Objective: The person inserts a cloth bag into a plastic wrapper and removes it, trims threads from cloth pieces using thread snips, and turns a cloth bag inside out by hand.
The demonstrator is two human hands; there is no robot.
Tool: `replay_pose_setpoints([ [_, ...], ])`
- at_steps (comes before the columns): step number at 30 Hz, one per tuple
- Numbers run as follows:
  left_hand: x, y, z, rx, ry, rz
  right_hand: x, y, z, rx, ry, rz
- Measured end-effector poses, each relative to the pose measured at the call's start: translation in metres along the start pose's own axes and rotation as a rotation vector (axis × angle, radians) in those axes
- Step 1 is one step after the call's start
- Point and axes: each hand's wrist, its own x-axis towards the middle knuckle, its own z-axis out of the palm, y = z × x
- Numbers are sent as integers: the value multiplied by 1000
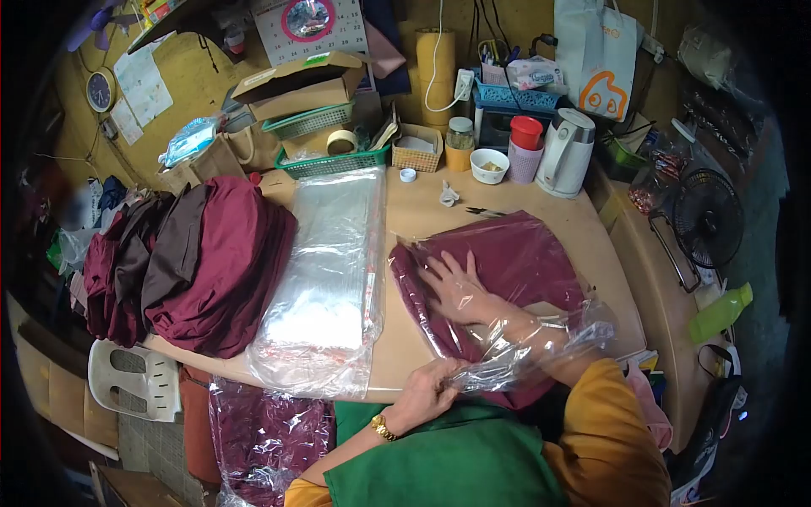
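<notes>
Fingers (449,263) of the right hand (463,296) were spread flat, grasping nothing, on a folded maroon garment (524,253); the left hand (422,393) was pinching the near edge of a clear plastic bag (583,331), which bunched around the right forearm. Beneath lay a tan tabletop (414,313) with a curved edge, in a cluttered room with a yellowish wall (182,46). To the left were a stack of clear bags (325,270) and a heap of maroon and dark clothes (224,253). Small dark snips (485,212) lay just beyond the garment; farther back stood a white bowl (489,169) and a white kettle (568,152). A black fan (710,218) was at far right. The forearm and bunched plastic hid part of the garment's near half. The garment was on the tabletop's right part, its long axis running away from the person, far end leaning left.
</notes>
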Motion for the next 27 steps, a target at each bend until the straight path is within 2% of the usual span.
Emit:
replay_pose_setpoints([
  [1, -1, 0, 1, 0, -1, 1, 15, 2, -4, -1, 1, 1],
  [3, -3, -2, 5, -165, -106, -46, 44, 12, 4, 323, -58, -32],
  [4, -5, -2, 8, -164, -105, -47, 46, 6, 16, 588, 139, -134],
  [5, -7, -1, 13, -260, -257, -56, 43, 5, 27, 588, 137, -138],
  [6, -9, -1, 15, -356, -408, -69, 39, -5, 26, 332, 37, -199],
  [7, -10, 6, 10, -356, -403, -76, 33, -17, 19, 78, -62, -257],
  [9, -10, 23, -6, -650, -607, -285, 19, -26, 4, 77, -131, -197],
  [10, -11, 24, -24, -673, -595, -247, 15, -25, 0, 39, -161, -163],
  [12, -12, -16, -52, -662, -250, -356, 13, -23, -2, 19, -174, -123],
  [13, 2, -28, -67, -532, 86, -391, 13, -25, 0, 23, -174, -117],
  [14, 13, -35, -78, -195, 300, -463, 14, -27, 3, 16, -136, -123],
  [15, 26, -58, -87, -65, 402, -358, 14, -28, 6, 6, -99, -129],
  [16, 38, -83, -94, 292, 474, -316, 15, -28, 10, 1, -98, -123],
  [18, 65, -80, -104, 306, 428, -459, 16, -24, 18, 96, 14, -255],
  [19, 76, -77, -104, 329, 403, -512, 16, -20, 20, 91, 20, -236],
  [21, 83, -82, -99, 366, 364, -457, 17, -7, 21, 796, 11, -245],
  [22, 84, -87, -97, 406, 341, -414, 14, 1, 15, 724, 66, -144],
  [23, 82, -94, -98, 402, 333, -398, 10, 12, 7, 714, 79, -133],
  [25, 69, -108, -99, 188, 347, -445, -1, 29, -17, 35, 41, 316],
  [26, 63, -112, -97, 187, 341, -439, -4, 44, -15, 33, 45, 324],
  [27, 56, -114, -94, -1, 387, -401, -6, 60, -6, -33, 181, 464],
])
